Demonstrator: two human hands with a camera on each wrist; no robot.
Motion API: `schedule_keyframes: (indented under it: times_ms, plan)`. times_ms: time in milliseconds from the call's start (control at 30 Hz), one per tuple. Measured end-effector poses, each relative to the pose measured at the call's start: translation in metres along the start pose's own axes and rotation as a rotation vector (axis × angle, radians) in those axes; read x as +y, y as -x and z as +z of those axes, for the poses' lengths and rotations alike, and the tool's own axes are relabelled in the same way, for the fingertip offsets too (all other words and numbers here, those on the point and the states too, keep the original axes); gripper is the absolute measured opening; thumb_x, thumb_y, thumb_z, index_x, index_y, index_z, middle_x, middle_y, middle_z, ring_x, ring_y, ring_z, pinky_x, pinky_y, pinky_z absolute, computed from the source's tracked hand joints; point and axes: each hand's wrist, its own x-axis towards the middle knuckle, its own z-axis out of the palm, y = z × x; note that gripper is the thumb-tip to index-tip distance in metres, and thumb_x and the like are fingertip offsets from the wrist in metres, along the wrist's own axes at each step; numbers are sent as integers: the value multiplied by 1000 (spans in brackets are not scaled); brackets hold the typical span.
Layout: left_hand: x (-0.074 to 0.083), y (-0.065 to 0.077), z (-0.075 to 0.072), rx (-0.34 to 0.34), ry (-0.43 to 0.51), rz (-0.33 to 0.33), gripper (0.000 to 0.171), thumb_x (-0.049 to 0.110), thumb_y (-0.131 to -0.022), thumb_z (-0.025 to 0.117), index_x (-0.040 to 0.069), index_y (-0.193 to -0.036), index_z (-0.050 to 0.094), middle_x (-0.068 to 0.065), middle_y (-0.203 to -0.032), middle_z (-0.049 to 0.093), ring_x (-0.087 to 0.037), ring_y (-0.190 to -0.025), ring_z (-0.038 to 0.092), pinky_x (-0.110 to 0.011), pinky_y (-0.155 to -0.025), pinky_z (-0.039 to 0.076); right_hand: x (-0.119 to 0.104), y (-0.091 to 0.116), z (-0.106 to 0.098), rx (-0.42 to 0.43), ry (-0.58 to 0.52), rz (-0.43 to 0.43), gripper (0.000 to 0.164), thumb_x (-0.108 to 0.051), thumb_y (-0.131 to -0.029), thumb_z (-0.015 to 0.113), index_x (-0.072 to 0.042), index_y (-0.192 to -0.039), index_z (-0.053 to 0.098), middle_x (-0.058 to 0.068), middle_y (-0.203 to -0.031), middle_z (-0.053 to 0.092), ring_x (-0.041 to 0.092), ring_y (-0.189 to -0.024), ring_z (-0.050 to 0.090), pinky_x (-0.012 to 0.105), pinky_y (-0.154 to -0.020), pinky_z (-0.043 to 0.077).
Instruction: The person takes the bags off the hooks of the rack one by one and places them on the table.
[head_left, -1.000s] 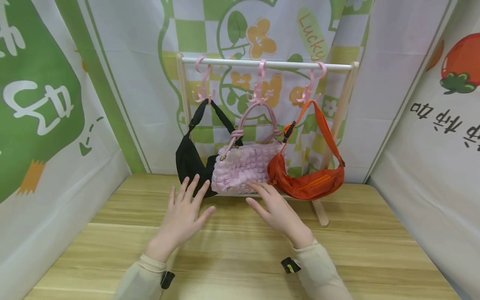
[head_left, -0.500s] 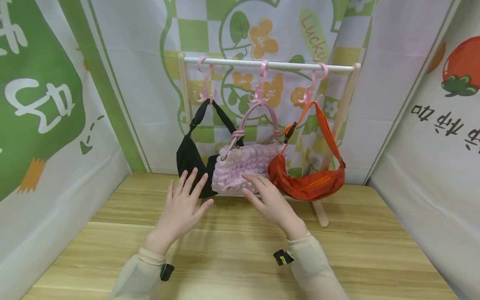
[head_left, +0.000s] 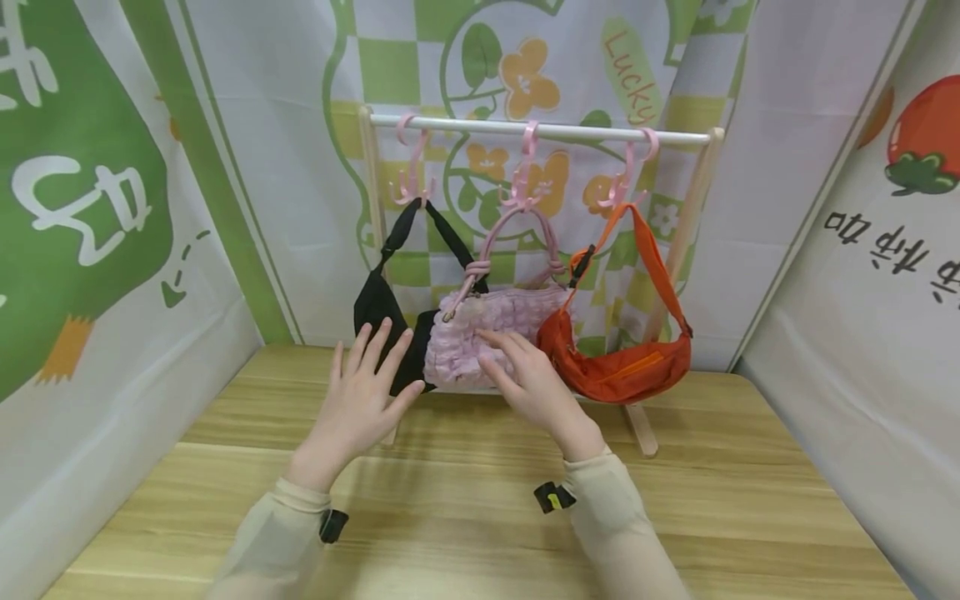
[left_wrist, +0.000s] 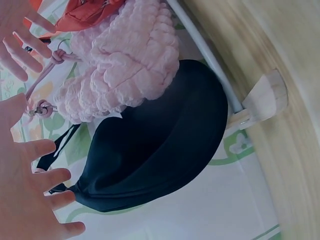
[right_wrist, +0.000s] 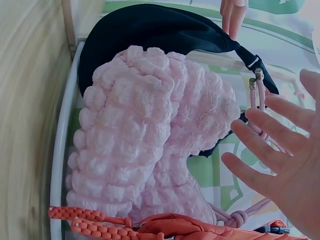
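Outspread and empty, a left hand (head_left: pixel 358 408) and right hand (head_left: pixel 538 392) hovered before a crescent-shaped black fabric bag (left_wrist: pixel 165 145) and puffy pink fabric bag (right_wrist: pixel 132 125), looped over curved pink plastic hooks (head_left: pixel 529 137) to hang

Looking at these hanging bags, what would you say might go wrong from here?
The pink bag partly covers the black bag, so moving one might drag the other. The pink hooks hang over the rail, so an upward push could perhaps lift one off.
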Motion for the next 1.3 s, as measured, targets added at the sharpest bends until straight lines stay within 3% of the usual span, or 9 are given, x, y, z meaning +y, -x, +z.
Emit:
schedule_keyframes:
  times_ms: [200,633,1033,1300]
  plan:
    - [-2,-6,-3,-1,5,-2,68,52,-95,45,22,-152,22,-11,-159,15,-36,-145,8,-66,-111,9,-1,-6,0,28,-29,-5,43,-34,-100,47,-10,-135,52,7,-123,60,21,-114,57,40,-96,48]
    - [-7,-16,-11,25,-5,-3,68,52,-95,45,20,-151,25,-13,-158,16,-38,-145,10,-65,-111,10,-3,-21,-6,5,-38,-5,44,-38,-100,44,-12,-134,52,8,-123,59,17,-113,56,37,-97,48]
    - [-13,-25,-18,41,-6,-6,68,52,-96,44,22,-152,21,-11,-159,13,-36,-145,8,-64,-112,7,-5,-37,-5,25,-41,-42,40,-28,-99,50,-8,-134,52,6,-124,59,17,-113,57,36,-99,47]
    - [-13,-30,-24,37,-3,-18,68,53,-96,41,25,-153,17,-11,-159,12,-35,-146,6,-63,-113,6,-8,-46,-6,2,-33,-45,39,-29,-100,47,-9,-133,53,7,-121,61,19,-111,57,36,-92,49]
